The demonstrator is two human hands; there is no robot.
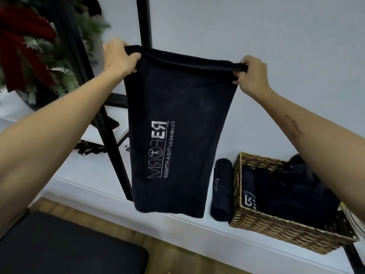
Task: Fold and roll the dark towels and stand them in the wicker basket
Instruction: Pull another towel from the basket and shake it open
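A dark towel (pixel 177 107) with white mirrored lettering hangs in the air, stretched flat in front of me. My left hand (pixel 120 56) grips its top left corner and my right hand (pixel 249 74) grips its top right corner. Its lower edge hangs just above the white shelf (pixel 177 234). A wicker basket (pixel 286 232) stands on the shelf at the lower right, holding several dark towels (pixel 286 194), loosely piled. One rolled dark towel (pixel 222 188) lies on the shelf beside the basket's left wall.
A black metal frame (pixel 110 125) slants behind the towel on the left. A green and red decorated tree (pixel 29 46) fills the upper left. A black cushioned seat (pixel 59 246) sits at the lower left over a wooden floor.
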